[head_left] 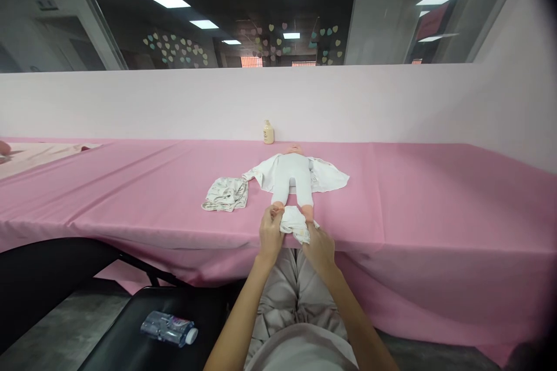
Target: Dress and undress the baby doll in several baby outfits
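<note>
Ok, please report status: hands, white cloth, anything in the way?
Left hand and right hand holding white cloth, one each side. Cloth bunched at lower legs of doll. Folded patterned cloth to the left, clear of hands.

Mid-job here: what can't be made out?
In the head view:
Crumpled white cloth: underside hidden by its folds, gripped edges by left hand and right hand.
White-clad baby doll: face too small, foreshortened.
Cream plastic pump bottle: label too small.
Pale pink cloth: cut off by left edge.

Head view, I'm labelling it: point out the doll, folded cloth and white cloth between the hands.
Doll [293, 167], head view: its white-clad torso.
Folded cloth [226, 192], head view: its middle.
White cloth [293, 221], head view: its middle.
</note>
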`<state>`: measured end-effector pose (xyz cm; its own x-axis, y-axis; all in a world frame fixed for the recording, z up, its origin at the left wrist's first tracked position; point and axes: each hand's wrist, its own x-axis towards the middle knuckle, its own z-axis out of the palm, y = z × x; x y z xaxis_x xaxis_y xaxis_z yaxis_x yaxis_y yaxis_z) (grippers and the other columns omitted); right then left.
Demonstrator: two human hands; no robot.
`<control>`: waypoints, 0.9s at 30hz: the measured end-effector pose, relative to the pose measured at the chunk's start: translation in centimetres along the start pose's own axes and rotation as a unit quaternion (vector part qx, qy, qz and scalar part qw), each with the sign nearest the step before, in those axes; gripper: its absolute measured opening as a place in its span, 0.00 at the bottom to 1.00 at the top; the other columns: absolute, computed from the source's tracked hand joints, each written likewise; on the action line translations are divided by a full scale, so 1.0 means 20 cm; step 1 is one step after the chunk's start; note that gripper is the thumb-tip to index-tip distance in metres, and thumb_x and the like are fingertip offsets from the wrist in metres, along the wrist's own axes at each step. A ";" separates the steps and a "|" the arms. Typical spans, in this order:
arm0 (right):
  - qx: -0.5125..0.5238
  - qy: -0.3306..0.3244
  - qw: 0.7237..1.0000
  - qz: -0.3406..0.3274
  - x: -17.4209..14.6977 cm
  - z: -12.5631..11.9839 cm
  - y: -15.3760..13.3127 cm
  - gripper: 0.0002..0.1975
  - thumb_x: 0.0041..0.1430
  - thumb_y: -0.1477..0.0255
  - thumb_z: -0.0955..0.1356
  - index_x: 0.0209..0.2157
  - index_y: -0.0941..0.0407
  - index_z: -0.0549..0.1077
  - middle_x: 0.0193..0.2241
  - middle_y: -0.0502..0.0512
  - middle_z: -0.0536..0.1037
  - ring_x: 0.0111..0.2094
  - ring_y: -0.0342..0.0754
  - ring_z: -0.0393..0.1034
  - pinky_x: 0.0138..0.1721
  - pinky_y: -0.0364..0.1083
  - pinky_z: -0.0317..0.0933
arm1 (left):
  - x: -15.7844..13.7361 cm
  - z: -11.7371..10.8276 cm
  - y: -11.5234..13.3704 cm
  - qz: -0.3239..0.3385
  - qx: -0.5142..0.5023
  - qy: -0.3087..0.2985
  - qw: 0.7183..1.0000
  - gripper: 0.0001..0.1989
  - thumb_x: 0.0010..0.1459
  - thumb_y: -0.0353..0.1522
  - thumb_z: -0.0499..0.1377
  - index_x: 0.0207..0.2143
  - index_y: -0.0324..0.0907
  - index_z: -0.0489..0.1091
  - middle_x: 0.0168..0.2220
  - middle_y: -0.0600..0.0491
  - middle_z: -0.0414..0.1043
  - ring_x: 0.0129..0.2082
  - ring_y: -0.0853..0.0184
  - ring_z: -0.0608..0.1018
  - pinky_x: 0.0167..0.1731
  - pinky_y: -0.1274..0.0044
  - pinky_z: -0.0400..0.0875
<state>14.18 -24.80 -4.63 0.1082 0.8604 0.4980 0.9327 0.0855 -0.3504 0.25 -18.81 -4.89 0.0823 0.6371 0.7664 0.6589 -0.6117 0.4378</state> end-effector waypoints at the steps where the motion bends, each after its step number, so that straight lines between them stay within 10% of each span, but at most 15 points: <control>1: 0.002 0.010 1.000 -0.003 0.00 0.00 0.00 0.16 0.58 0.76 0.64 0.49 0.57 0.69 0.36 0.56 0.78 0.36 0.51 0.72 0.32 0.44 0.60 | 0.00 -0.01 0.01 0.001 0.002 -0.013 1.000 0.14 0.63 0.29 0.50 0.47 0.40 0.71 0.46 0.43 0.68 0.46 0.60 0.72 0.45 0.67 0.71; 12: 0.013 0.042 0.994 -0.098 -0.09 0.02 0.00 0.34 0.48 0.88 0.59 0.60 0.61 0.60 0.57 0.60 0.67 0.57 0.55 0.60 0.54 0.52 0.59 | -0.14 -0.09 0.05 -0.015 -0.063 -0.128 0.990 0.29 0.60 0.24 0.50 0.63 0.45 0.55 0.68 0.46 0.44 0.66 0.55 0.53 0.61 0.62 0.59; 27: 0.121 -0.025 0.989 -0.084 -0.33 -0.25 -0.04 0.19 0.41 0.78 0.64 0.39 0.57 0.72 0.39 0.61 0.73 0.41 0.58 0.62 0.45 0.56 0.57 | -0.22 -0.47 0.22 0.001 -0.124 -0.203 0.971 0.23 0.44 0.25 0.51 0.44 0.42 0.72 0.43 0.46 0.74 0.46 0.55 0.74 0.50 0.63 0.69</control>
<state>14.48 -33.14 -3.68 -0.0646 0.8470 0.5276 0.8258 0.3422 -0.4482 -4.28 -28.71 -1.84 0.4041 0.7375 0.5411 0.4630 -0.6751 0.5744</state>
